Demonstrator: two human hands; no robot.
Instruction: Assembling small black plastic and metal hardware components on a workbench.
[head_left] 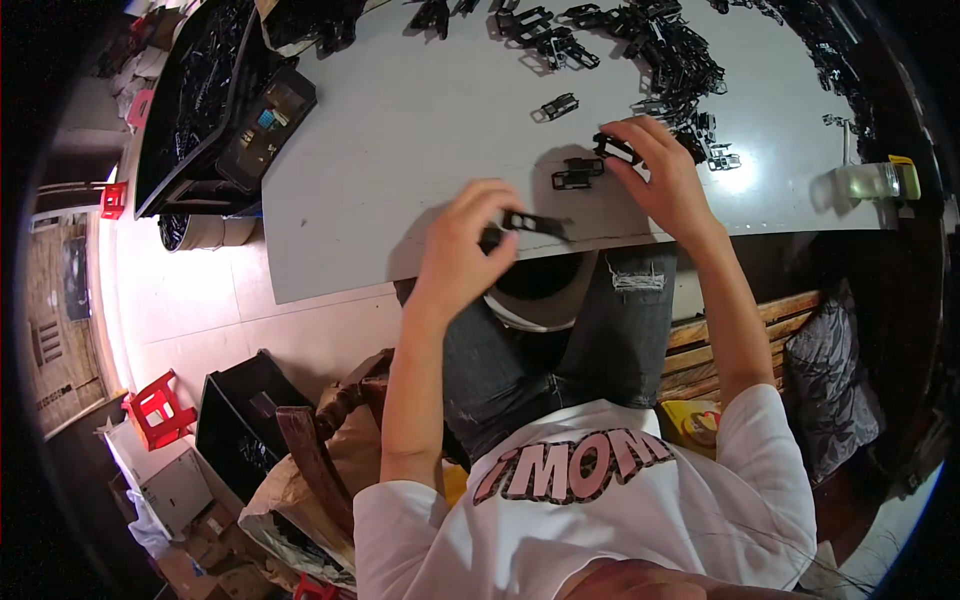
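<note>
Just over the table's front edge, my left hand (465, 243) pinches a slim black plastic part (535, 224), smeared by motion at its far end. My right hand (660, 172), further right and a bit farther in, has a small black plastic frame (616, 149) between thumb and fingers. On the tabletop between the hands rest black frames (578, 174), lying close together. Another small black frame (560, 107) lies alone beyond them. Past my right hand spreads a heap of the same kind of black parts (675, 65).
A bucket (540, 315) stands between my knees, below the table edge. Black bins full of parts (205, 90) and a phone-like screen (268, 128) are at the left. A clear container with a yellow edge (873, 181) sits at the right. A red stool (160, 412) stands lower left.
</note>
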